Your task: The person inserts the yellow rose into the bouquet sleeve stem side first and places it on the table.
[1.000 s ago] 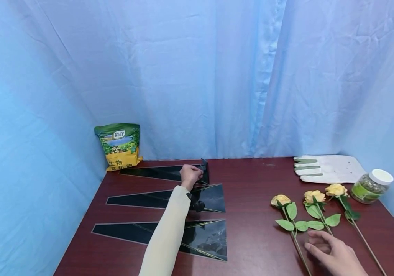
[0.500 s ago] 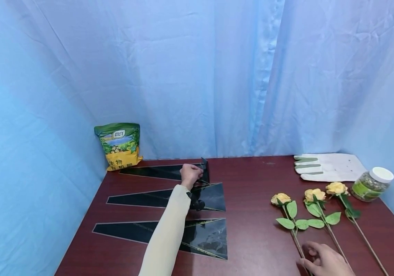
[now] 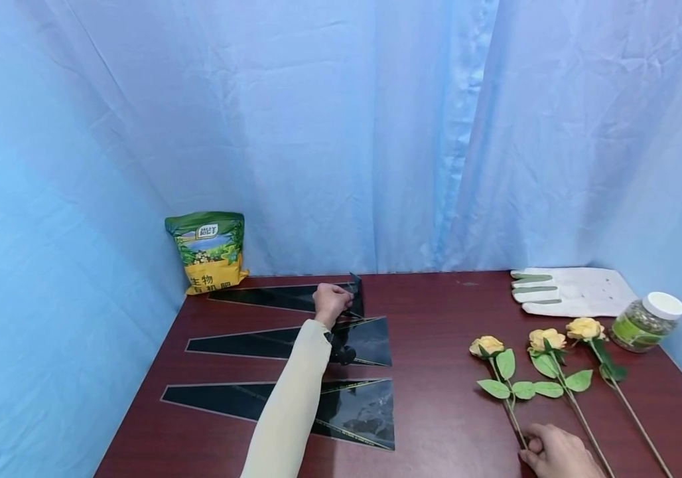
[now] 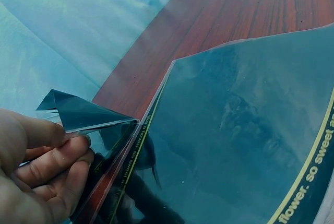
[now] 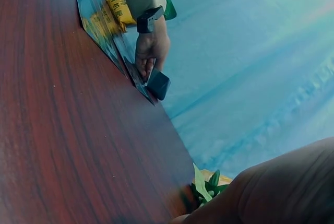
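Three black tapered flower sleeves with clear, yellow-lettered fronts lie on the table. At the far sleeve [image 3: 275, 297] my left hand [image 3: 332, 302] pinches the wide end's edge, and a folded corner [image 4: 86, 110] stands up from the fingers in the left wrist view. The middle sleeve [image 3: 371, 338] lies flat just below that wrist. On the right, three yellow roses lie with their stems toward me. My right hand [image 3: 558, 451] pinches the stem of the leftmost rose [image 3: 487, 346] below its leaves. In the right wrist view that hand hides most of the rose.
The near sleeve [image 3: 359, 411] lies under my left forearm. A green and yellow fertilizer bag [image 3: 212, 252] stands at the back left. At the back right are a white glove [image 3: 586, 292] and a white-lidded jar [image 3: 645, 322]. Blue curtains [image 3: 317, 133] border the table [image 3: 436, 372].
My right hand has come down toward me and left onto the leftmost rose's stem, its fingers closing around it. The left hand keeps its pinch on the far sleeve.
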`<state>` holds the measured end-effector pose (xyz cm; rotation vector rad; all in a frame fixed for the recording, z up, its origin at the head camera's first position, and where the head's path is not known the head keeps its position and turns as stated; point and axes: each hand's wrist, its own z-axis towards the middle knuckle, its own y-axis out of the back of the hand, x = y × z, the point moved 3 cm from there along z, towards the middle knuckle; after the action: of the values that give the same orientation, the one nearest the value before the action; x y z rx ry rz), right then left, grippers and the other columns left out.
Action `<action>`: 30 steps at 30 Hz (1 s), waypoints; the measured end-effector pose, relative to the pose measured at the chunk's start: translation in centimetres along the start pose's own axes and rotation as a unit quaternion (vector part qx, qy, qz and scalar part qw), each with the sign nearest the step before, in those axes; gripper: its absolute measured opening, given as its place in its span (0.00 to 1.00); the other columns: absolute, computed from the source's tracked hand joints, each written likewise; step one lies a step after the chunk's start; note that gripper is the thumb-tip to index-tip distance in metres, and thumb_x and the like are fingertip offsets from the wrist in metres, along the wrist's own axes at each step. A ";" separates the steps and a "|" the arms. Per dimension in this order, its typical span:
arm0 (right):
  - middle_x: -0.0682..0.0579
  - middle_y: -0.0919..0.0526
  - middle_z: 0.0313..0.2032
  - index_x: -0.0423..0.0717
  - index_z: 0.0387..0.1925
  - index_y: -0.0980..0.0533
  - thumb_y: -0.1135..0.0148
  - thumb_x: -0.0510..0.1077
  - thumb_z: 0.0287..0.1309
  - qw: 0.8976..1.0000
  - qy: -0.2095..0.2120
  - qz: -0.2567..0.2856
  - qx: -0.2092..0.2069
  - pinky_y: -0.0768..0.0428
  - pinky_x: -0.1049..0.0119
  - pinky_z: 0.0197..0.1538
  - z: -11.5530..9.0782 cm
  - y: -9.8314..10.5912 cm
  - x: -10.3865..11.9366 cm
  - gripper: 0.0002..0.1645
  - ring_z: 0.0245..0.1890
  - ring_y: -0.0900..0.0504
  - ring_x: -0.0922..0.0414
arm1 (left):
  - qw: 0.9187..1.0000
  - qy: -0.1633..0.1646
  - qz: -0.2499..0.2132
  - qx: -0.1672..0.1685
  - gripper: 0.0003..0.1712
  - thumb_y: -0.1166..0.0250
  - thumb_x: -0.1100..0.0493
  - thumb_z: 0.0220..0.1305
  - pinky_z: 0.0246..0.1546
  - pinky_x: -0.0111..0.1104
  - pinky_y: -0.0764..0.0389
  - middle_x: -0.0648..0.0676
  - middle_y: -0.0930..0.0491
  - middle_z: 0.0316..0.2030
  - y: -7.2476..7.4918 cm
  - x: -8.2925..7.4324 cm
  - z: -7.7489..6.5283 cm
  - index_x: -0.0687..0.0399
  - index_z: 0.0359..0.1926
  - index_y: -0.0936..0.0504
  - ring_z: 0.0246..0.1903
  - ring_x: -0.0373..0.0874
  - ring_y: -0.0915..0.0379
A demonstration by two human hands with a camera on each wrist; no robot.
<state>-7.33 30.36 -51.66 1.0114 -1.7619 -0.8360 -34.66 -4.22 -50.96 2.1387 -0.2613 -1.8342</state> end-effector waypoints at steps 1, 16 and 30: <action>0.57 0.23 0.24 0.36 0.40 0.18 0.29 0.37 0.51 1.000 0.000 0.005 -0.001 0.28 0.61 0.32 0.0 0.0 0.0 0.14 0.26 0.27 0.59 | 1.000 0.001 0.001 0.000 0.08 0.34 0.66 0.64 0.36 0.37 0.14 0.61 0.11 0.37 0.0 0.0 0.0 0.62 0.33 0.09 0.27 0.42 0.16; 0.60 0.20 0.24 0.40 0.37 0.18 0.30 0.38 0.50 0.998 0.038 0.027 -0.030 0.29 0.67 0.32 -0.4 1.2 0.7 0.10 0.22 0.28 0.68 | 1.000 -0.005 0.010 0.002 0.08 0.33 0.65 0.64 0.35 0.37 0.15 0.61 0.10 0.35 0.0 0.1 0.0 0.61 0.32 0.09 0.26 0.43 0.17; 0.52 0.18 0.35 0.27 0.60 0.29 0.39 0.39 0.65 0.966 0.004 0.259 0.021 0.16 0.62 0.29 -0.4 3.3 1.9 0.26 0.30 0.18 0.65 | 1.000 -0.005 0.009 0.005 0.08 0.34 0.65 0.64 0.36 0.38 0.14 0.61 0.11 0.35 0.2 0.0 0.1 0.61 0.32 0.08 0.26 0.44 0.16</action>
<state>-8.39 30.06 -47.98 0.5324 -1.9202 -0.4625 -34.74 -4.38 -50.92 2.1273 -0.2927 -1.8388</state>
